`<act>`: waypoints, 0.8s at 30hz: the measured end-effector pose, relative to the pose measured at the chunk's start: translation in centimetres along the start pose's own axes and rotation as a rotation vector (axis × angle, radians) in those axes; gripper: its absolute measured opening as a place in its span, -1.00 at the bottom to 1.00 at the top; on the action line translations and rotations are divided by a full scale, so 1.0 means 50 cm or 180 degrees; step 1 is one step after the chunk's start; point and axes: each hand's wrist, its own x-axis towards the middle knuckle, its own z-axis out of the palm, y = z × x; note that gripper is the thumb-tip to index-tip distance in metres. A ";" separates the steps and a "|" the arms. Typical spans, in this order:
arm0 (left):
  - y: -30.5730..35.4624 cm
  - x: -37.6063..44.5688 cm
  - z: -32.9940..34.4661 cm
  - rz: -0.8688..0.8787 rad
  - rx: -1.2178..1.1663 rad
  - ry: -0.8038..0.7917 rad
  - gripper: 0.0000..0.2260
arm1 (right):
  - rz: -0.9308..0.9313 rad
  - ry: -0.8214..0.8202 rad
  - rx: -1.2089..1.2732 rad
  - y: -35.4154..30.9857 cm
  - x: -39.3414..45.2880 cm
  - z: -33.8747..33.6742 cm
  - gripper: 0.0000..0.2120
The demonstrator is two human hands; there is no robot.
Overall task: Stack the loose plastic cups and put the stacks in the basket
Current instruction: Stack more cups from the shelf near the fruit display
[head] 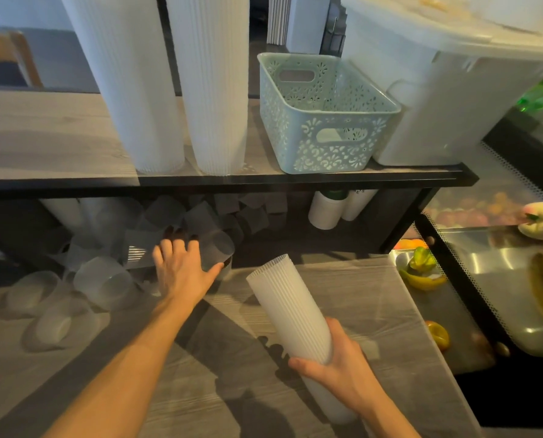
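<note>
Left hand (181, 267) reaches forward under the black-edged shelf (295, 178), fingers and thumb wrapped around one frosted translucent plastic cup (218, 251) lying on its side at the edge of the loose pile. It looks like a grasp on the cup wall, thumb near the rim; whether the cup is lifted off the counter I cannot tell.

Right hand (336, 365) grips the tall white ribbed stack of nested plastic cups (290, 308) near its lower end, fingers curled round it. The stack is tilted up and to the left, open end aimed toward the left hand, probably so the next cup can be slid on without repositioning.

More loose frosted cups (74, 292) lie tipped over on the grey wood-grain counter (343, 295) at left and back under the shelf; many remain, so the stacking is judged well short of done.

The pale green perforated plastic basket (324, 115) sits on the shelf above, looks empty inside, handle cutout facing the person. Two tall white ribbed cup stacks (175, 74) stand upright just left of the basket, not in it. A large white lidded plastic bin (437, 99) is touching or just beside the basket's right side.

Right of the counter, a glass display case (491, 279) holds bananas and other fruit.
</note>
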 end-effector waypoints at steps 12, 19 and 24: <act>-0.076 -0.082 -0.096 0.0539 -0.3558 -0.0024 -0.56 | -0.0276 -0.0151 -0.0544 -0.048 0.011 -0.011 -0.25; -0.096 -0.100 -0.169 0.0724 -0.3933 -0.0449 -0.52 | -0.0620 -0.0412 -0.0928 -0.096 0.017 0.005 -0.16; -0.109 -0.091 -0.219 0.0987 -0.3763 -0.0934 -0.52 | -0.0932 -0.0373 -0.1004 -0.132 0.011 0.016 -0.19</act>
